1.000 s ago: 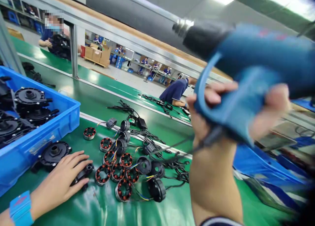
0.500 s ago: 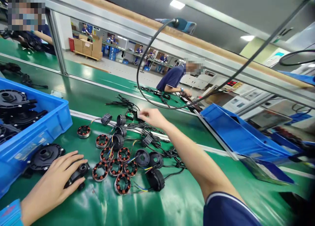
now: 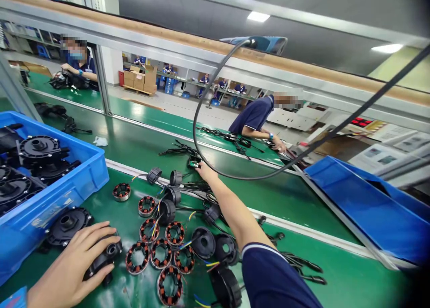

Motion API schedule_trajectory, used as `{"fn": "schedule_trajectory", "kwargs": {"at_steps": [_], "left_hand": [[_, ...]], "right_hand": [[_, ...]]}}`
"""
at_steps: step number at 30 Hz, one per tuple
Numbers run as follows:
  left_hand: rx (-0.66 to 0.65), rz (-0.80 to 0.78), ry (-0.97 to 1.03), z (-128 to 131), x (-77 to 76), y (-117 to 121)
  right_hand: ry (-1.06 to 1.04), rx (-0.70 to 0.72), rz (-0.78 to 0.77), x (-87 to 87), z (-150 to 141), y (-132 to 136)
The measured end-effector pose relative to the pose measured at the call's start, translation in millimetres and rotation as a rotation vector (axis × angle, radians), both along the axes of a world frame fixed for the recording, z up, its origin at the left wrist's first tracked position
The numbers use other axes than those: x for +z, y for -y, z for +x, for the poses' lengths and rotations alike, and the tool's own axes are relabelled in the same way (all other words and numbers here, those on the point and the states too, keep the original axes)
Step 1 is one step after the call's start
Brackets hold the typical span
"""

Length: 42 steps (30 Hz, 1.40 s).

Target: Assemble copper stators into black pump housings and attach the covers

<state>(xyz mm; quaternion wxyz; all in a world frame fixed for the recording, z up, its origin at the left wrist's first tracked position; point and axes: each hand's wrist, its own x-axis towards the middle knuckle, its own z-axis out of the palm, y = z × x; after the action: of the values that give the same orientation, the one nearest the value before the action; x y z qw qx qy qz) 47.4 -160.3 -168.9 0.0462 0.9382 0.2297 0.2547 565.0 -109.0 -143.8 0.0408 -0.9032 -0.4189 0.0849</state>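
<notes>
My left hand (image 3: 75,265) lies over a black plastic pump housing (image 3: 111,250), fingers across its top and thumb along its near side. Another round pump housing (image 3: 67,224) rests just behind that hand. My right arm stretches far forward, and my right hand (image 3: 207,171) grips the edge of a small black box with a green circuit board (image 3: 194,163); its fingertips are partly hidden. Between my hands lie several ring-shaped stators (image 3: 161,254) with copper-coloured windings. Black round caps (image 3: 203,242) with coloured wires and black cables sit to their right.
A blue crate (image 3: 90,162) full of pump housings stands at the left. A blue bin (image 3: 366,200) is at the right. A black cable loop (image 3: 198,120) hangs from the overhead rail. Across the green bench, a co-worker (image 3: 251,115) leans over cables; another person (image 3: 79,59) works farther left.
My right hand has reached the circuit-board box and taken hold of its edge. My left hand stays on the pump housing. The view has swung, showing more of the left side.
</notes>
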Motion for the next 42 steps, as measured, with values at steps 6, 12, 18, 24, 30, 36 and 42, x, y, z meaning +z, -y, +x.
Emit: {"fn": "schedule_trajectory", "kwargs": {"at_steps": [6,12,18,24,30,36,42], "left_hand": [[0.011,0.024,-0.050,-1,0.9,-1],[-0.068,0.106,-0.070,-4,1.7,-11],[-0.122,0.202,-0.109,-7,9.6,-19],[-0.103,0.117,-0.358,-40,21.6,-38],[-0.138,0.241,-0.273,-51,23.0,-67],[-0.018,0.240,-0.164,-43,26.3,-47],[0.132,0.086,-0.182,-49,31.8,-11]], "right_hand": [[0.113,-0.094,0.134,22.3,45,10],[-0.150,0.443,-0.015,2.1,30,70],[-0.136,0.561,0.033,-13.5,-4,130],[-0.221,0.541,0.271,18.9,-26,207],[-0.544,0.710,0.238,41.2,-90,337],[-0.258,0.666,0.101,-2.5,-154,391],[-0.843,0.715,0.201,2.4,-164,391]]}}
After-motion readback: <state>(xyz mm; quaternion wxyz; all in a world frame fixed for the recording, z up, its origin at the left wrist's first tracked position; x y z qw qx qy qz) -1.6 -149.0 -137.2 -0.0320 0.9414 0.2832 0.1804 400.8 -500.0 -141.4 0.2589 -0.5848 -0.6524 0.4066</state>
